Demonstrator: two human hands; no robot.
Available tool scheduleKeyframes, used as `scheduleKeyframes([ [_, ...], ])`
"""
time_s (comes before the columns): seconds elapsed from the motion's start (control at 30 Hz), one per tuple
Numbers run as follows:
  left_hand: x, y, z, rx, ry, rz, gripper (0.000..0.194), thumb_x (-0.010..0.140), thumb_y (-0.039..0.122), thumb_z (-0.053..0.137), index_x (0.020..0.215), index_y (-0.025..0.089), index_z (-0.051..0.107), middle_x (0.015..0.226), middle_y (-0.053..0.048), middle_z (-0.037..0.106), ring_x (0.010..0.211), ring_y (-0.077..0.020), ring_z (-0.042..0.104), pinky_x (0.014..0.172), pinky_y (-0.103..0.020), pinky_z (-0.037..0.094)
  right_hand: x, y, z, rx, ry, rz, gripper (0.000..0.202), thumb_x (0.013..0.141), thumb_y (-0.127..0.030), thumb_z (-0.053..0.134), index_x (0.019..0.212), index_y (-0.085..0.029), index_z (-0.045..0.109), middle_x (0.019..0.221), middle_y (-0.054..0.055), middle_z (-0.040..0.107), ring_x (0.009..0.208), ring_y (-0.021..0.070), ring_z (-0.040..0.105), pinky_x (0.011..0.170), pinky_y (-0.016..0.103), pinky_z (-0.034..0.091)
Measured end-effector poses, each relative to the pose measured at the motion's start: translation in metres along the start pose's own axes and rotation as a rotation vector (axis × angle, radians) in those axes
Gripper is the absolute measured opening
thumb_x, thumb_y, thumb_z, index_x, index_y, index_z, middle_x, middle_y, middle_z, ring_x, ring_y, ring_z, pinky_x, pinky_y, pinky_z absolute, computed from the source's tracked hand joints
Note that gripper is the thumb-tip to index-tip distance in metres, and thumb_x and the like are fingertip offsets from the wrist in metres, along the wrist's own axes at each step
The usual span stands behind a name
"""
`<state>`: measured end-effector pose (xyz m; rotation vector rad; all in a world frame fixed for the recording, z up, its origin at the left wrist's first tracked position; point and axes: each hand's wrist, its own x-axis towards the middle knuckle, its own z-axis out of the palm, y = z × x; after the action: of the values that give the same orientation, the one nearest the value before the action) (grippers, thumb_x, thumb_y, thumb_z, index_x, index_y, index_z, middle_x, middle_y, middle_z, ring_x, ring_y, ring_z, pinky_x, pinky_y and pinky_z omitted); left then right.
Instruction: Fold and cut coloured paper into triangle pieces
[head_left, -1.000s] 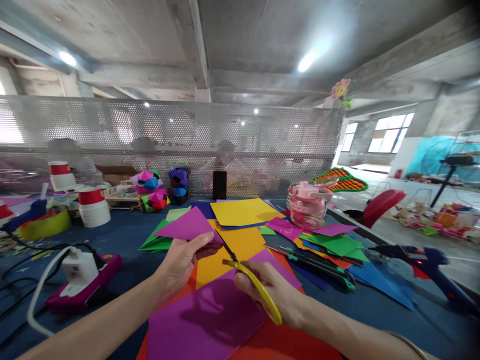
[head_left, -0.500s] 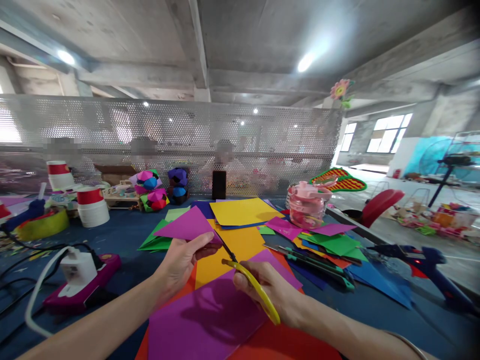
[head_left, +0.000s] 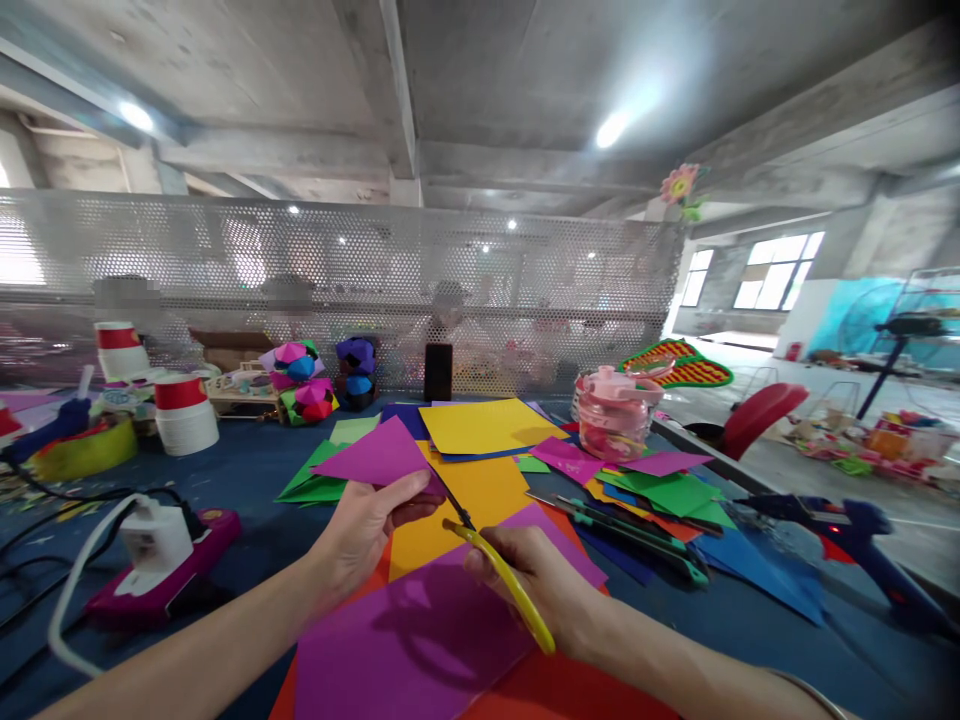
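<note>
My left hand [head_left: 375, 525] pinches a piece of purple paper [head_left: 379, 455] near its right corner, thumb on top. My right hand [head_left: 536, 570] is closed round the yellow handles of scissors [head_left: 517, 590]. The dark blades point up and left and meet the purple paper's right edge, close to my left fingertips. Whether the blades are apart is hard to make out. Below both hands lies a larger purple sheet [head_left: 390, 640], over red paper [head_left: 562, 685] and an orange-yellow sheet [head_left: 491, 490].
Green-handled cutters [head_left: 637, 535] lie to the right, by paper scraps, a pink lidded jar [head_left: 613, 415] and a glue gun [head_left: 840, 520]. At left stand a power strip [head_left: 165, 580] and paper cups [head_left: 184, 415]. A perforated screen [head_left: 480, 260] runs behind, with blurred people beyond.
Hardly anything differs. The purple paper and scissors have shifted very slightly, and both hands keep their grip.
</note>
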<state>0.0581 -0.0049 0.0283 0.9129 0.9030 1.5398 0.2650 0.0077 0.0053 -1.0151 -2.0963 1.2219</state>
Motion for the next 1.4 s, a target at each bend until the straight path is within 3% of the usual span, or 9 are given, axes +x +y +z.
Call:
scheduleKeyframes([
  [0.33,-0.006,0.001,0.008,-0.012,0.037,-0.078,0.034,0.050,0.028,0.097,0.069,0.006,0.080,0.069,-0.012,0.078,0.065,-0.0188,0.074,0.066,-0.021,0.062,-0.003,-0.001,-0.002,-0.070,-0.022,-0.047,0.059,0.085,-0.077,0.053,0.074,-0.019,0.046,0.065,-0.004,0.039,0.057,0.0092,0.033,0.048,0.023,0.023],
  [0.47,-0.007,0.002,0.010,-0.024,0.043,-0.106,0.027,0.055,0.023,0.094,0.071,0.007,0.080,0.071,-0.011,0.078,0.065,-0.0184,0.074,0.067,-0.021,0.062,-0.005,-0.002,-0.003,-0.082,-0.025,-0.056,0.056,0.087,-0.073,0.054,0.076,-0.019,0.046,0.067,-0.005,0.037,0.059,0.0093,0.032,0.049,0.023,0.024],
  [0.67,-0.008,0.001,0.009,-0.036,0.038,-0.139,0.015,0.066,0.016,0.089,0.071,0.006,0.079,0.070,-0.013,0.078,0.064,-0.0187,0.074,0.067,-0.023,0.062,-0.004,-0.006,0.002,-0.021,0.001,0.034,0.066,0.078,-0.085,0.050,0.072,-0.020,0.045,0.063,-0.004,0.039,0.055,0.0093,0.033,0.047,0.024,0.023],
  [1.07,-0.008,0.002,0.011,-0.055,0.032,-0.154,0.004,0.075,0.009,0.081,0.073,0.006,0.080,0.069,-0.012,0.077,0.062,-0.0167,0.074,0.065,-0.020,0.061,-0.001,0.007,0.009,0.056,0.045,0.058,0.054,0.082,-0.072,0.055,0.069,-0.020,0.049,0.056,-0.003,0.041,0.052,0.0104,0.037,0.047,0.025,0.025],
  [1.4,-0.009,0.003,0.010,-0.078,0.036,-0.191,0.009,0.081,0.005,0.073,0.075,0.007,0.080,0.074,-0.012,0.079,0.064,-0.0163,0.074,0.065,-0.019,0.061,-0.004,0.005,0.002,-0.204,0.023,-0.057,0.053,0.091,-0.067,0.054,0.071,-0.020,0.043,0.066,-0.004,0.035,0.059,0.0093,0.028,0.050,0.024,0.019],
])
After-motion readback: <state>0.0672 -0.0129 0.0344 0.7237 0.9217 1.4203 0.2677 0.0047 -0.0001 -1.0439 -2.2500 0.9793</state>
